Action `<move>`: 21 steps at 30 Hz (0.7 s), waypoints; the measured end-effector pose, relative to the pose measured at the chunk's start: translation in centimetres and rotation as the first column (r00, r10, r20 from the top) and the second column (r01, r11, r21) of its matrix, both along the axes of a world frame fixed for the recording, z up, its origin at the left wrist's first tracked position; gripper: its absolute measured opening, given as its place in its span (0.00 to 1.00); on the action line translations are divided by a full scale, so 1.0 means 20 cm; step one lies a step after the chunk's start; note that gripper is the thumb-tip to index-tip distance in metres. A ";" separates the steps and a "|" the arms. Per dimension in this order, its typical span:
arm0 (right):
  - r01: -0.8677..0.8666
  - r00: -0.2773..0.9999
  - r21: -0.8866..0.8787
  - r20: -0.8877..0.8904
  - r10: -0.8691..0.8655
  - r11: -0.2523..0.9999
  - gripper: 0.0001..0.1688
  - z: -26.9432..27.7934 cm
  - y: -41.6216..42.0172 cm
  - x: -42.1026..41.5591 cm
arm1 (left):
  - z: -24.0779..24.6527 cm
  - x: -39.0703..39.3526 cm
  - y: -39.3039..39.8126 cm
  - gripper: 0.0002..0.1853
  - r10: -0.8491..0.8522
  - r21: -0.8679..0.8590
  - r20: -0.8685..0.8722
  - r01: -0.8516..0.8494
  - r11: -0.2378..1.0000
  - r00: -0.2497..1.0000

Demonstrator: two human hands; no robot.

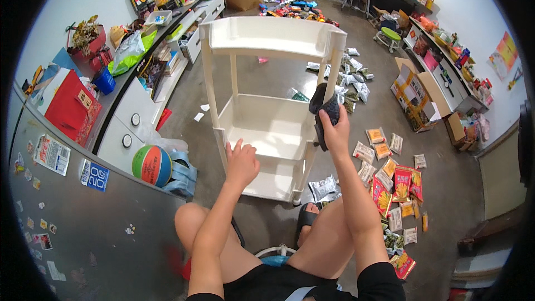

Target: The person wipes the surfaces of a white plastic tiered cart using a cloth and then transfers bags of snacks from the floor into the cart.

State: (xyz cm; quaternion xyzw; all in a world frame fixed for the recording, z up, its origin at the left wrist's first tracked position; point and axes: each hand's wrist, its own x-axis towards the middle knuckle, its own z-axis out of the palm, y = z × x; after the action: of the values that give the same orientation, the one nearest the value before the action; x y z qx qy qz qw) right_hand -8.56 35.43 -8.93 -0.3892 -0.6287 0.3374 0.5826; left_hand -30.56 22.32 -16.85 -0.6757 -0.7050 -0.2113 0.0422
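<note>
A cream plastic three-tier shelf cart (267, 53) stands on the floor before me, its tiers holding nothing that I can see. My right hand (335, 129) grips a black slipper (330, 110) by the cart's right-hand post. Another dark piece shows against the post beside it; whether it is a second slipper I cannot tell. At the left side of the middle tier is my left hand (243, 163), fingers spread, holding nothing; its fingertips are near or on the tier's front rim. A black sandal (307, 218) is on my right foot below the cart.
Snack packets (402, 184) and silvery pouches (355, 77) lie on the floor at the right, near an open cardboard box (416, 100). At the left are a steel-coloured refrigerator (92, 225), a basketball (152, 166) and a cluttered counter (125, 90). Toys (299, 10) lie behind the cart.
</note>
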 end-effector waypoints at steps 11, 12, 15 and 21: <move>-0.110 0.986 0.047 0.129 0.103 0.993 0.17 0.14 -0.21 -0.04 | 0.11 0.30 0.02 0.17 -0.303 0.087 0.514 0.303 0.949 0.803; -0.077 0.996 0.075 0.052 0.073 0.994 0.18 0.14 -0.20 -0.04 | 0.09 0.30 0.01 0.16 -0.326 0.116 0.494 0.310 0.944 0.806; 0.147 0.984 0.185 -0.123 -0.126 0.972 0.22 0.21 -0.16 -0.04 | 0.05 0.33 -0.02 0.15 -0.358 0.146 0.461 0.328 0.933 0.812; 0.331 0.943 0.359 -0.092 -0.319 0.873 0.22 0.45 -0.20 -0.05 | 0.05 0.35 -0.11 0.13 -0.366 0.126 0.486 0.351 0.928 0.794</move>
State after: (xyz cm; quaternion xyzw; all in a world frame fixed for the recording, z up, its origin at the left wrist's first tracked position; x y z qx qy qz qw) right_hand -9.49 31.41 0.15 -0.3675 -0.5976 0.1163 0.7030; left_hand -23.64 20.07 -15.85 -0.7181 -0.5474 -0.3935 -0.1731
